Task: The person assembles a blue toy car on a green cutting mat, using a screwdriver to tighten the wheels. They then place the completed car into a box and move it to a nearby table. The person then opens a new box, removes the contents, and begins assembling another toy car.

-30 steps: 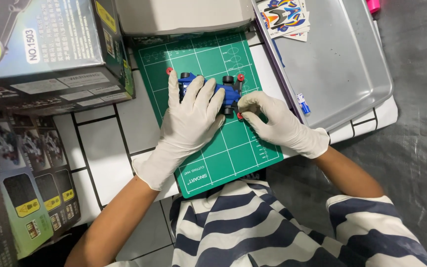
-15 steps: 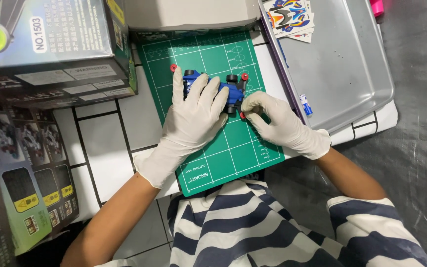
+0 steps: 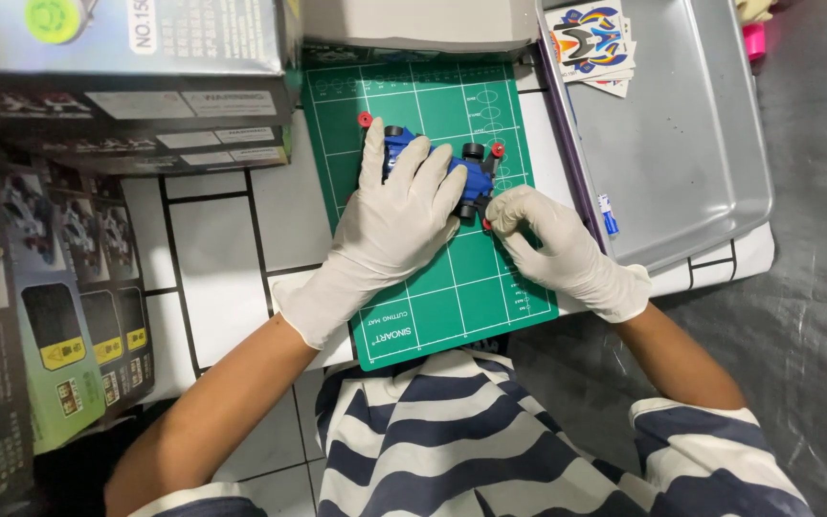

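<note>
Overhead, grey boxes (image 3: 126,57) flank the green mat (image 3: 452,278); colourful sticker sheet (image 3: 593,38) upper right.

Blue toy car (image 3: 466,172) on green mat (image 3: 452,287)

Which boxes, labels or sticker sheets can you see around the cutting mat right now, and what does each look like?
Stacked boxes: top left, beside the green cutting mat; flat, grey-dark, pale label strips on their sides.
Round sticker: on the top box; green and yellow.
Kit boxes: left edge; dark, car pictures, green and yellow patches.
Sticker sheets: top of the metal tray; white with blue, red and yellow shapes.
No screens.
</note>
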